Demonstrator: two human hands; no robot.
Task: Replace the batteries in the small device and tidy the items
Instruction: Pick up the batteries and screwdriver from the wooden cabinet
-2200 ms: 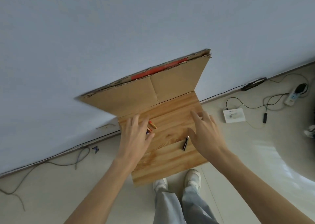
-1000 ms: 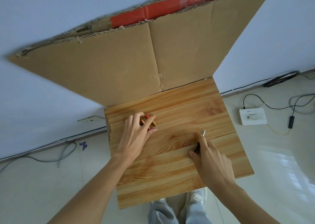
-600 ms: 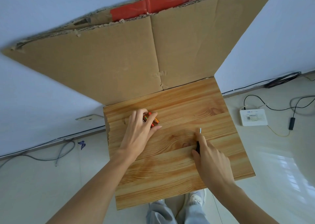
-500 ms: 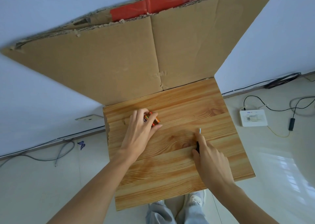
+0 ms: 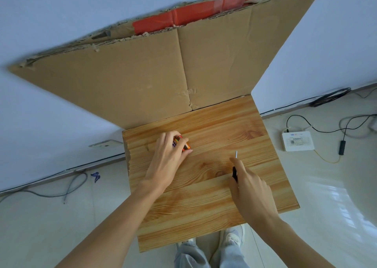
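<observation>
On the wooden table [image 5: 204, 202], my left hand [image 5: 167, 159] curls its fingers over a few orange batteries [image 5: 184, 143] at the far left of the tabletop. My right hand [image 5: 251, 190] rests near the middle right, with fingers closed around the black handle of a small screwdriver [image 5: 235, 171]. Its thin metal tip points away from me. No small device is visible; most of the batteries are hidden under my fingers.
A large flattened cardboard sheet [image 5: 163, 74] with red tape leans against the wall behind the table. On the floor to the right lie a white box [image 5: 297, 141] and several cables [image 5: 346, 125]. More cable [image 5: 71, 186] lies at the left.
The view has closed in on the table. My right hand came down onto the screwdriver and gripped it. My left hand gathered the batteries under its fingers and shifted them slightly.
</observation>
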